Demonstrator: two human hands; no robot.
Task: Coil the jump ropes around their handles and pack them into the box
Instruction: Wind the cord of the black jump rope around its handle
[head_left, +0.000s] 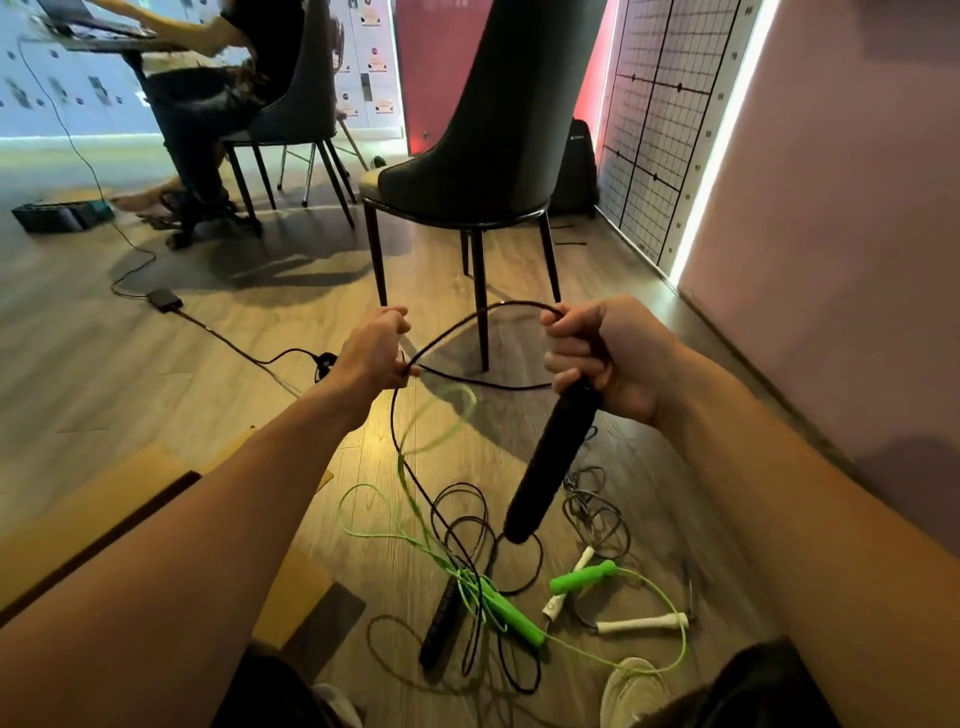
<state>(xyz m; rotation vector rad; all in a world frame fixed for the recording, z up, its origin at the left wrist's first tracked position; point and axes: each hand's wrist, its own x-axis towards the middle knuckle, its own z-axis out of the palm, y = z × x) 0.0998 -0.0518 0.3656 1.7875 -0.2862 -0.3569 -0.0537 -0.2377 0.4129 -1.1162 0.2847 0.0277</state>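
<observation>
A handle hangs down from my right hand, its cord looping across to my left hand. Below, on the floor, lie the other ropes (all tangled together); the box sits left, a chair ahead.

A black handle hung tilted in the right hand. Its black cord arched across to the left hand, which pinched it, and ran down into a loose tangle on the floor. At 7 o'clock from it lay the second black handle, just beside a green handle. Another green handle and a white handle lay at 5 o'clock. A cardboard box sat at 9 o'clock
</observation>
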